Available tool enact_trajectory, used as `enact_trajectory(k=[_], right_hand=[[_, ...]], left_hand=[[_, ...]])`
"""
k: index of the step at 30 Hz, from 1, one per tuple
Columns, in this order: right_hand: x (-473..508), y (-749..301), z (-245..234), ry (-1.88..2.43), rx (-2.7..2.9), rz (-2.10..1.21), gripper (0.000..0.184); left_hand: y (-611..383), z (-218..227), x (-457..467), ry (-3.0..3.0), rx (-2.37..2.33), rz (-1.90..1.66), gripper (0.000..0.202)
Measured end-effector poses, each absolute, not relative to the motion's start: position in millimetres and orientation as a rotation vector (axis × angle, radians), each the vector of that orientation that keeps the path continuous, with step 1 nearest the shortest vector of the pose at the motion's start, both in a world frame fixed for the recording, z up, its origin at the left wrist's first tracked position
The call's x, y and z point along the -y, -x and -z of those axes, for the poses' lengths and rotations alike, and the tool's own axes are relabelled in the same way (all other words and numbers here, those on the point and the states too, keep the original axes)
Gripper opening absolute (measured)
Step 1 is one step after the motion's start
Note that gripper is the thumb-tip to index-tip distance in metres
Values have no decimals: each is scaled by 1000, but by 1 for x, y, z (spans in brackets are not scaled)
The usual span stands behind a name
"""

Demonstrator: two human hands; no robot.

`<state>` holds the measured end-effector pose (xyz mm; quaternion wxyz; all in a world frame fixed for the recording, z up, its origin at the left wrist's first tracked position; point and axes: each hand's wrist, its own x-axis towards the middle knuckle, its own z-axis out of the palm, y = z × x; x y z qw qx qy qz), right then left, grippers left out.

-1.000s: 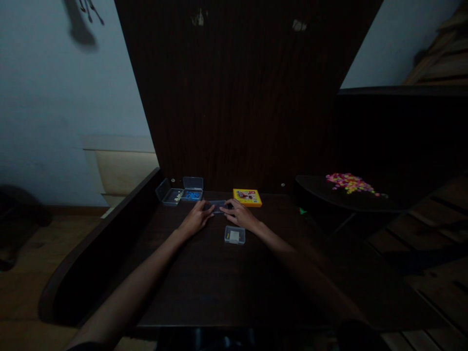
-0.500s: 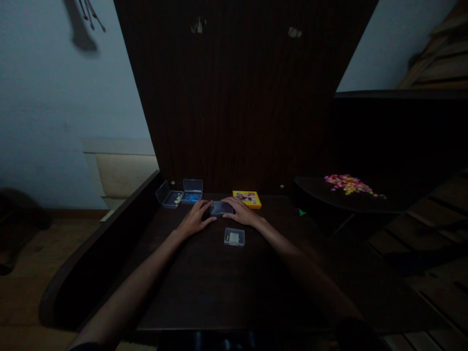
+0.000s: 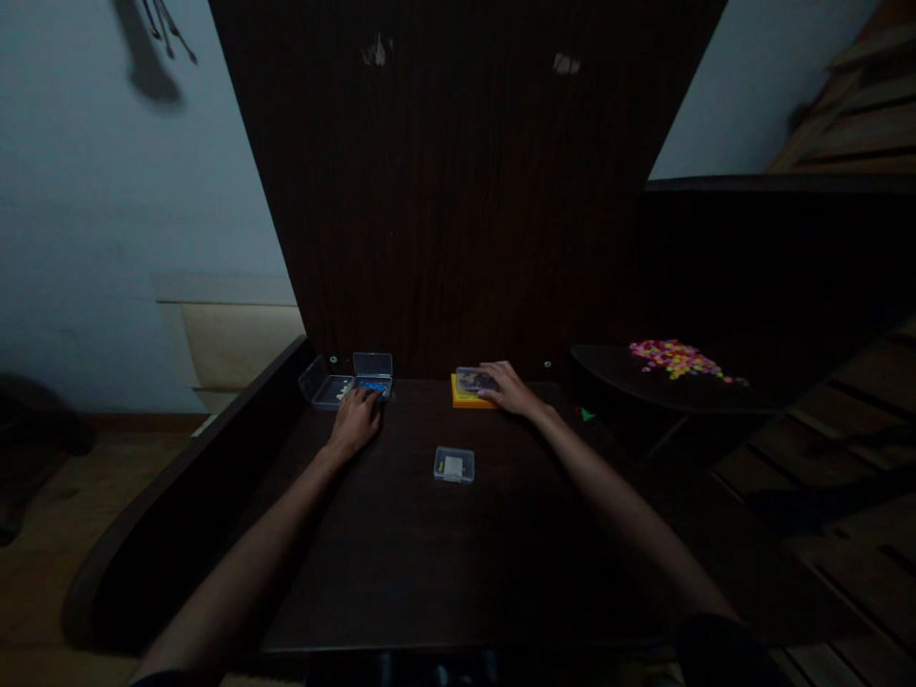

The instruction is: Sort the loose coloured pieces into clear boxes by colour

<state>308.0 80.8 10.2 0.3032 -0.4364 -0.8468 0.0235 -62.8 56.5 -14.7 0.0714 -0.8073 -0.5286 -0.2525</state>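
Note:
My right hand (image 3: 507, 389) grips a clear plastic case (image 3: 472, 380) by its right side; the case lies over the yellow box (image 3: 467, 405), covering much of its top. My left hand (image 3: 356, 420) is at the front of an open clear case with blue pieces (image 3: 372, 385). Its fingers reach forward, apart, to the case's front edge, hiding part of it. Left of that stands another open clear case with pale pieces (image 3: 332, 389), its lid raised. A closed clear case (image 3: 453, 466) with a white square and yellow bits inside lies nearer me, between my arms.
A heap of pink, yellow and orange pieces (image 3: 676, 359) rests on the curved side shelf (image 3: 615, 377). Below the shelf's left end is a small green item (image 3: 585, 414). A raised dark side board (image 3: 193, 477) borders the desk on the left, and a tall dark panel (image 3: 458, 210) rises behind.
My hands have parted. The right has carried the clear case from the desk's middle onto the yellow box; the left has let go of it and moved left to the blue pieces' case.

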Motion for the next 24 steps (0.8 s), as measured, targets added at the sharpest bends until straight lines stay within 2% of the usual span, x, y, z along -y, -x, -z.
enact_trajectory(k=[16, 24], right_hand=[[-91, -308, -1, 1326, 2253, 38, 41], [-66, -291, -17, 1176, 2165, 49, 52]], left_hand=[[31, 9, -17, 2703, 1334, 713, 38], [16, 0, 5, 2855, 1231, 596, 40]])
